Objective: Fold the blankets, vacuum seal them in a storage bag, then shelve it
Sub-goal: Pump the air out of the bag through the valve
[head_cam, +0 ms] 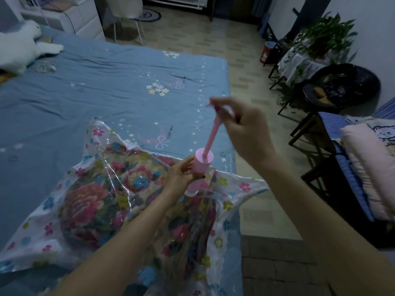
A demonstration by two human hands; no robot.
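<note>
Storage bag [111, 201]: clear crinkled plastic with flower print, holding a folded floral blanket [96, 210]; lies on the near right part of the blue bed [85, 92], under both hands. Pink hand pump [199, 169]: smooth cylinder, upright on the bag. Left hand [181, 176] grips the barrel. Right hand [241, 129], raised above, curls round the plunger handle [215, 116], rod drawn out.

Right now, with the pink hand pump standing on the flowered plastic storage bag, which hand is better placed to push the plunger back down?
Right. The right hand grips the handle atop the raised pink plunger rod, while the left hand holds the pink pump cylinder steady.
</note>
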